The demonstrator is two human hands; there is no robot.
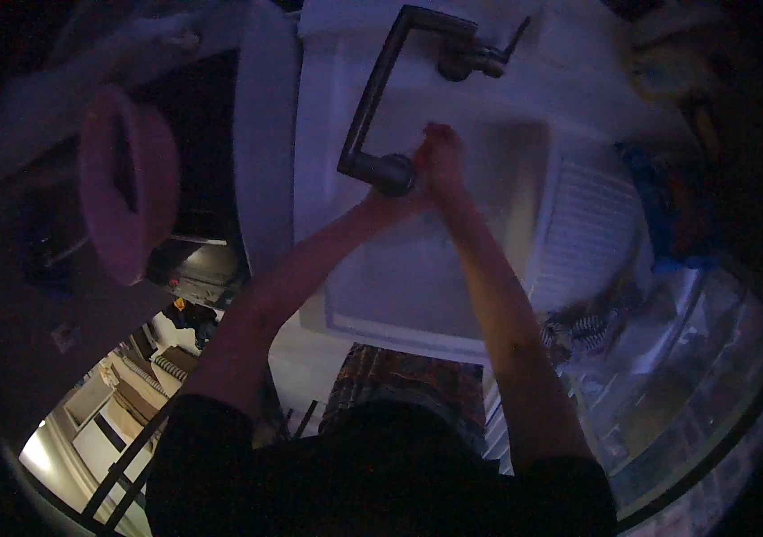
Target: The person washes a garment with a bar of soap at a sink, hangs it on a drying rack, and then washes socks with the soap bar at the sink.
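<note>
In dim light, my right hand is over the basin of a pale sink, with its fingers curled. My left hand meets it from the left, just beside and under the head of a dark metal faucet. The two hands seem to touch. Most of the left hand is hidden by the right hand and the faucet head, and whether anything lies between the palms cannot be told. The faucet's lever points up and away from the basin. No running water can be made out.
A ribbed drainboard adjoins the basin on the right, with a blue item beyond it. A pink ring-shaped object stands at the left. Patterned cloth is below the sink's front edge. A lit room with a railing shows at the lower left.
</note>
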